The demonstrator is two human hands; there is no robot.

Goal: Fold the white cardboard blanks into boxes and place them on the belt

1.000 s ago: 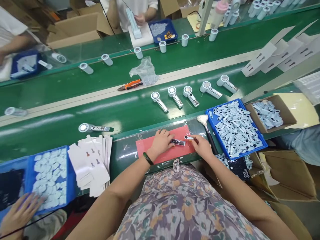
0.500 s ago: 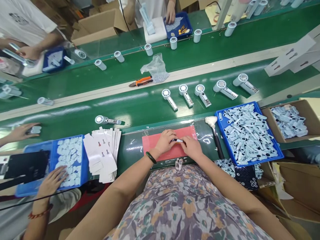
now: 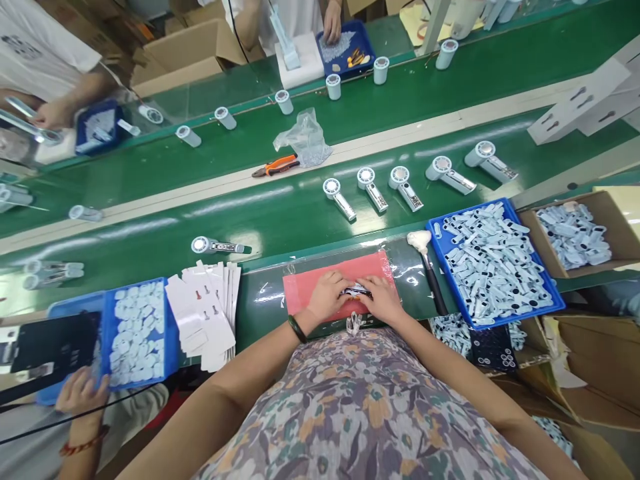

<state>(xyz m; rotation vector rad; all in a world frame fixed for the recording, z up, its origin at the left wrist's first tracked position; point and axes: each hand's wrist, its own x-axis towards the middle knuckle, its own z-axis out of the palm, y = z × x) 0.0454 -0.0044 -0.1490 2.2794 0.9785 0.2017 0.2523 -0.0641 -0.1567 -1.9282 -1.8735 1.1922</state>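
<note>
My left hand (image 3: 327, 297) and my right hand (image 3: 381, 300) meet over a red mat (image 3: 303, 288) at the bench edge. Between their fingertips is a small pale and dark piece (image 3: 357, 291), partly covered by the fingers. Both hands are closed on it, and its exact kind is hidden. Right of the mat lies a mallet (image 3: 432, 275) with a white head and black handle. Beyond the mat, several pale-blue handheld fans (image 3: 371, 189) with opened handles rest on the green belt (image 3: 280, 223).
At right stand a blue tray (image 3: 556, 305) of pale-blue plastic parts and a cardboard box (image 3: 620, 230) of similar parts. White cards (image 3: 200, 310) are stacked at left, beside a blue bin (image 3: 171, 333). Pliers (image 3: 276, 165) lie past the belt. A co-worker's hand (image 3: 83, 393) is at far left.
The piece in my fingers has turned and now shows more of its dark side. At far left, a co-worker's hand has left the belt, where a pair of fans now lies.
</note>
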